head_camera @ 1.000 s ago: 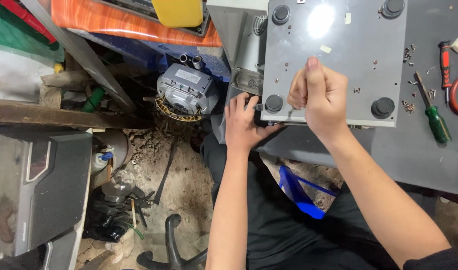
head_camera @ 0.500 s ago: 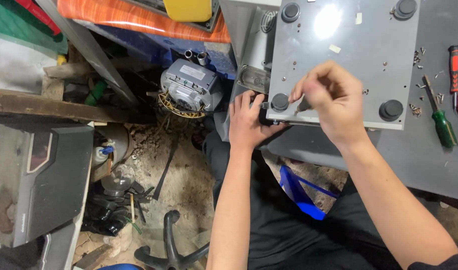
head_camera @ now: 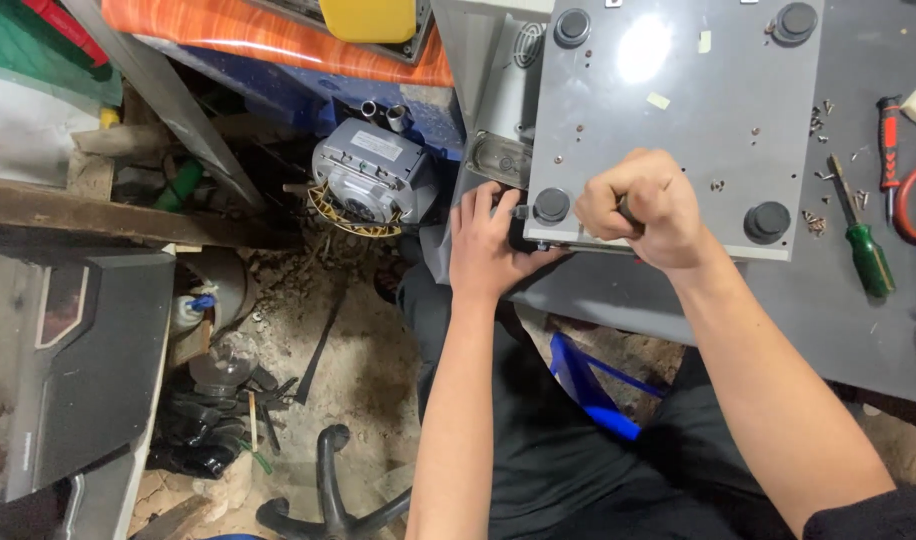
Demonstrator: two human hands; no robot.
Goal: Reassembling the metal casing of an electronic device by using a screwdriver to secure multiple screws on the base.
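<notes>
Under both hands lies one flat grey metal panel point(head_camera: 678, 120), smooth and glossy, resting on one matte grey table point(head_camera: 838, 320). Four round black rubber feet sit at its corners; the near-left foot point(head_camera: 552, 205) is just beside the left fingertips, the near-right foot point(head_camera: 767, 221) just past the right knuckles. The right hand point(head_camera: 640, 208) is closed in a fist around one dark tool handle point(head_camera: 628, 212), most of it hidden, at the panel's near edge. The left hand point(head_camera: 490, 245) lies flat against the panel's near-left corner, fingers point(head_camera: 483, 210) straight and close together, gripping nothing. Beyond the left fingers sits one ribbed grey motor point(head_camera: 370, 172) with a yellow ring. Right of the right hand lie two screwdrivers, one green-handled point(head_camera: 862, 247), one red-handled point(head_camera: 888, 130), and many tiny loose screws point(head_camera: 816, 120), too small to count.
</notes>
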